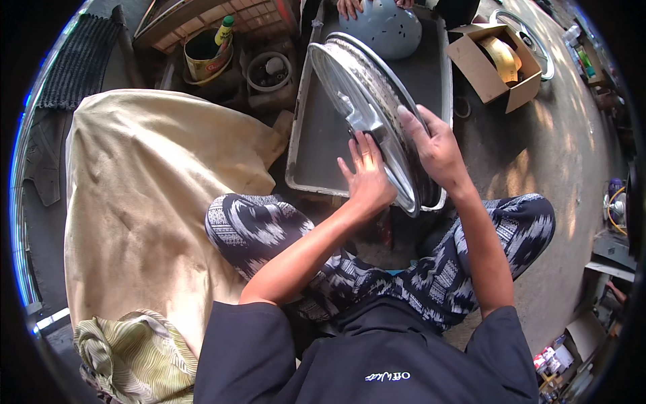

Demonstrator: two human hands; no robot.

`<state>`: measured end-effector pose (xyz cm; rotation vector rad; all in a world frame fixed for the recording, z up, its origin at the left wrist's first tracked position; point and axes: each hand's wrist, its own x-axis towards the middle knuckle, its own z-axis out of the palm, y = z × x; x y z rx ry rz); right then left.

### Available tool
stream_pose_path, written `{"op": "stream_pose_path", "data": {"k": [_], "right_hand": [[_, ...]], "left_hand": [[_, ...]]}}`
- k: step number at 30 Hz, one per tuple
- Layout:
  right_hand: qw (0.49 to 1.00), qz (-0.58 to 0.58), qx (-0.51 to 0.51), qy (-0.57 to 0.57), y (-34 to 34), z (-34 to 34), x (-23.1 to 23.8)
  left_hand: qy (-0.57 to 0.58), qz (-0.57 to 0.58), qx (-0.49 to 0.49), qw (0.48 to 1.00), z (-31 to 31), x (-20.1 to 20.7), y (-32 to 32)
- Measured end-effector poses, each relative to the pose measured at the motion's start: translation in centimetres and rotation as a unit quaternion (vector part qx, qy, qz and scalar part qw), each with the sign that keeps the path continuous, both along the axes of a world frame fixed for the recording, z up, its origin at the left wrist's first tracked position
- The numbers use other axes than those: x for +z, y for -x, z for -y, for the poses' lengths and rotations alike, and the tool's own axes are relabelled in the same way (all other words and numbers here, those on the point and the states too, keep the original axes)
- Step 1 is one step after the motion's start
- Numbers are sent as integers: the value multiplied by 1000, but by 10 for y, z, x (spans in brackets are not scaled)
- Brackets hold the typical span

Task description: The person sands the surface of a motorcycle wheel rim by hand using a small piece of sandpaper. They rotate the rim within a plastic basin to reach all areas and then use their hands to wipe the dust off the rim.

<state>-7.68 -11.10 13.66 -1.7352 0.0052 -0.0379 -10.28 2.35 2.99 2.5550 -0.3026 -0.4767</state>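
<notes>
A silver wheel rim (397,114), apparently of cast metal with spokes, stands tilted over a grey tray (299,155) in front of me. Its grooved outer band looks speckled and dirty. My left hand (370,178) lies against its left face, fingers stretched and spread near the hub and a spoke. At the right edge my right hand (434,145) grips the rim, thumb toward the band; part of its fingers is hidden. Past the rim, a grey-blue rounded shell with small dark holes (383,28) rests at the tray's far end, another person's hands (350,7) on it.
An open cardboard box (478,67) holding a yellow roll stands right of the tray. On the left are a yellow bucket (202,67) with a green-capped bottle (224,30), and a round container (269,71). A beige cloth (161,175) covers something large beside my left knee.
</notes>
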Motion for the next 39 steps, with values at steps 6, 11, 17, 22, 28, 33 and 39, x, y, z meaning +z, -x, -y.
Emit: {"op": "stream_pose_path", "data": {"k": [6, 11, 17, 22, 28, 33, 39], "right_hand": [[1000, 0, 6, -14, -11, -5, 0], [1000, 9, 2, 9, -8, -7, 1], [1000, -5, -6, 3, -7, -2, 4], [996, 54, 4, 75, 19, -11, -2], [989, 24, -62, 136, 84, -18, -48], [966, 50, -93, 235, 112, -15, -126], [967, 40, -90, 234, 113, -11, -160]], "left_hand": [[14, 111, 61, 992, 5, -25, -12], [35, 131, 55, 989, -8, -16, -32], [9, 93, 1, 996, 1, -17, -6], [24, 77, 12, 997, -14, -18, -15], [-38, 135, -7, 990, -19, -14, -31], [-67, 163, 2, 984, -22, -13, -41], [-83, 166, 3, 983, -23, -11, -46]]}}
